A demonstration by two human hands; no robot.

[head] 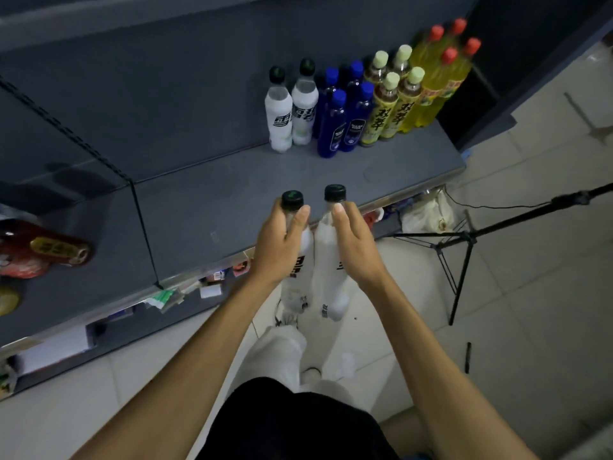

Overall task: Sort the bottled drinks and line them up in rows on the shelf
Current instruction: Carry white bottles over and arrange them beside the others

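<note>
left hand (278, 243) curled round neck of one white bottle (300, 260) | right hand (355, 242) curled round neck of second white bottle (328, 257) | both bottles upright, side by side, at front edge of shelf (205, 207) | on shelf at back: rows of white, blue (345, 117), tea (391, 104), yellow bottles (441, 74)
</note>
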